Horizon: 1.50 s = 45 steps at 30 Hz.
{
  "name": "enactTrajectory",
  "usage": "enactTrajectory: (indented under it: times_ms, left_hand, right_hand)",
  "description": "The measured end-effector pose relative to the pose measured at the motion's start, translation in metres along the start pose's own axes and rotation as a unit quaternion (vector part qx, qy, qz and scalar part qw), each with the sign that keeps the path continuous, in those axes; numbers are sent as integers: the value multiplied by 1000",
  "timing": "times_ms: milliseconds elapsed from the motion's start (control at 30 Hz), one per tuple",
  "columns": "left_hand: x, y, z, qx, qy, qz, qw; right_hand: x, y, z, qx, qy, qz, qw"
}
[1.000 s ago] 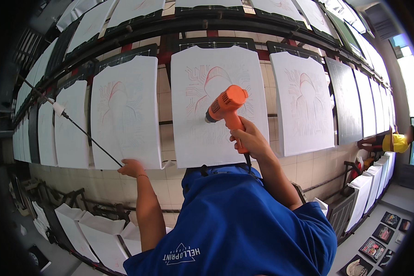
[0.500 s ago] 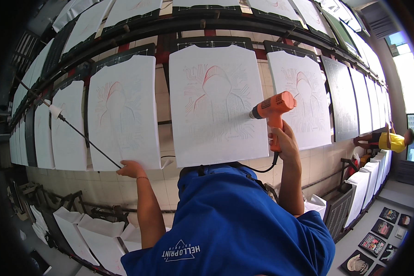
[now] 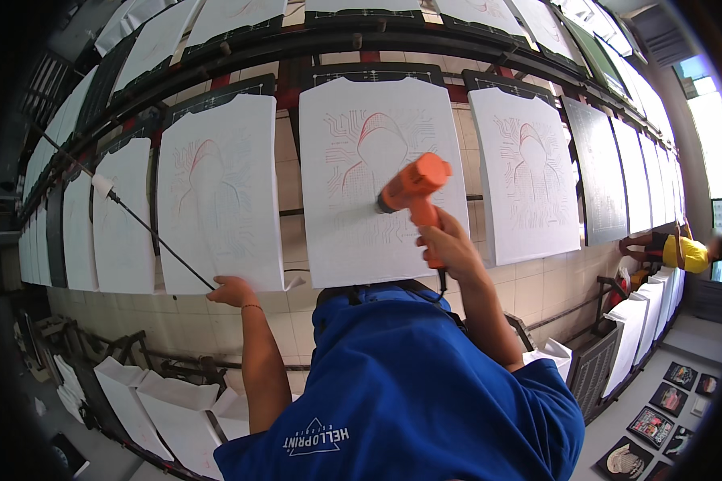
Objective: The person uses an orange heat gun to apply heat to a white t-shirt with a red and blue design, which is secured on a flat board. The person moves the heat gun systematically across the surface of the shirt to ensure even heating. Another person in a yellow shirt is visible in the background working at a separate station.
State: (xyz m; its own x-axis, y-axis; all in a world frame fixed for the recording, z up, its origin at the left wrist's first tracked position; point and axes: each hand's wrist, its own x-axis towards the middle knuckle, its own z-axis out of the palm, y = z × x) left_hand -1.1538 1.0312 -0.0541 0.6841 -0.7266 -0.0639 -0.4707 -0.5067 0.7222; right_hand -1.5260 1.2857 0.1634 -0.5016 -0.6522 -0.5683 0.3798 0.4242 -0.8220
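Note:
My right hand (image 3: pixel 455 250) is wrapped round the handle of an orange heat gun (image 3: pixel 415 186) with a dark nozzle. The nozzle points down and left over a white T-shirt (image 3: pixel 337 248) laid flat on a dark board, printed with a faint red and grey hooded figure among circuit lines. Whether the tip touches the cloth, I cannot tell. By the lower edge of the neighbouring white shirt (image 3: pixel 257 176), my left hand (image 3: pixel 234 292) is closed on a taut black cord (image 3: pixel 160 241), which runs up left through a white connector (image 3: pixel 102 185).
Another printed shirt (image 3: pixel 529 216) lies to the right, beside a bare dark board (image 3: pixel 602 184). A dark rail (image 3: pixel 425 42) crosses beyond the boards. More shirt-covered boards (image 3: pixel 172 409) stand behind me. A person in yellow (image 3: pixel 690 252) is at the far right.
My right hand has carried the heat gun leftward, from the shirt's right edge to over its print. My left hand stays on the cord, nearly in place.

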Motion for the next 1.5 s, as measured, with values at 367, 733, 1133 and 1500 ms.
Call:
enactTrajectory:
  times_ms: [367, 733, 1133, 1500]
  left_hand:
    - [-1, -3, 2, -21, 7, 12, 1000]
    - [-10, 12, -6, -8, -16, -7, 1000]
    - [-9, 7, -4, -24, -2, -3, 1000]
    - [-4, 1, 1, -4, -2, 0, 1000]
  right_hand:
    - [-21, 14, -76, 63, 132, -23, 989]
    - [-11, 2, 14, -10, -47, -5, 999]
    - [-40, 19, -86, 54, 137, -18, 989]
    - [-21, 10, 9, -1, -37, 3, 999]
